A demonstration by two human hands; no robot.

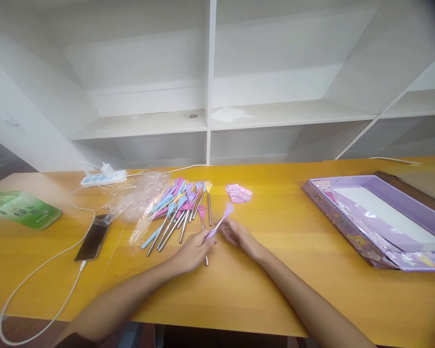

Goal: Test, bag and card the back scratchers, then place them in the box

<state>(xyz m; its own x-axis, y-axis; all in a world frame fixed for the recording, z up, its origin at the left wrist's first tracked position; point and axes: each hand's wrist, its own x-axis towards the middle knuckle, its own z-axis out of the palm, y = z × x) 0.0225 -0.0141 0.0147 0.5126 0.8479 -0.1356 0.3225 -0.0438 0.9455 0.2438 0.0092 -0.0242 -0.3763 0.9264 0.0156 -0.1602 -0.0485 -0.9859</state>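
Note:
My left hand (194, 251) is closed round the lilac handle of a back scratcher (228, 210). Its small hand-shaped head points up and to the right. Beside the shaft, my right hand (239, 237) has its fingers loosely bent and a little blurred, with nothing visible in them. A pink back scratcher (202, 211) lies partly hidden behind my left hand. Just beyond is a pile of back scratchers (177, 205) in blue, yellow, pink and purple, several with silver handles. Small pink printed cards (238, 193) lie overlapping behind my right hand.
Crumpled clear plastic (137, 198) lies left of the pile. Farther left are a phone (93, 239) on a white cable, a power strip (104, 178) and a green bottle (25, 209). An open purple box (369, 222) sits at right. White shelving (208, 72) rises behind the table.

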